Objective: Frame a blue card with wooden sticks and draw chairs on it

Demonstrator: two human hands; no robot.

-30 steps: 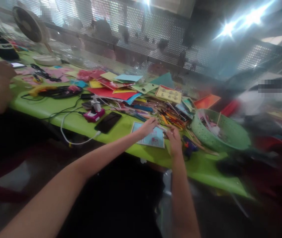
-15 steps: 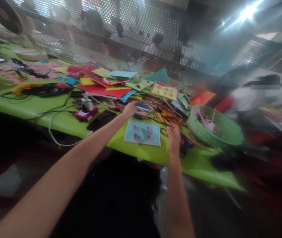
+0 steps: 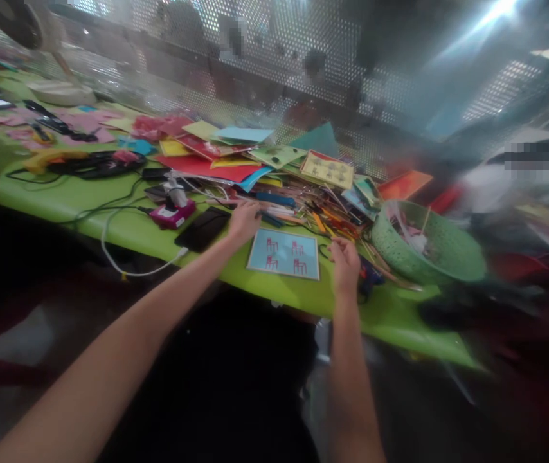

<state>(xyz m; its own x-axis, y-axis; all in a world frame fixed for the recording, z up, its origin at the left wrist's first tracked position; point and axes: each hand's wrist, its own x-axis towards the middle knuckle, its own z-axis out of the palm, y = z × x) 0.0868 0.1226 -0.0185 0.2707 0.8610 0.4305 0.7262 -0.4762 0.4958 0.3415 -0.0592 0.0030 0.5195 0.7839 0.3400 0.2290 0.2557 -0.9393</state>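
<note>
A light blue card (image 3: 284, 254) with several red chair drawings lies flat on the green table, between my hands. My left hand (image 3: 244, 220) is at the card's upper left corner, beside a dark phone (image 3: 203, 229) and against a pile of pens. Its fingers are curled together; whatever is in them, if anything, is hidden. To the right of the card, my right hand (image 3: 345, 262) is raised slightly with thumb and fingertips pinched. Something thin may be in that pinch, too small to name. A dark loop (image 3: 323, 251) shows just left of these fingers.
Coloured cards (image 3: 236, 154) are heaped behind pens and tools (image 3: 332, 218). A green basket (image 3: 448, 254) with scraps stands right. A purple power adapter (image 3: 173, 213) with cables, a glue gun (image 3: 57, 159) and a fan (image 3: 62, 92) are left. A person in white sits at right.
My left hand has drawn back a little, down and left, away from the blue marker in the pile. My right hand stays pinched beside the card. The view has shifted slightly.
</note>
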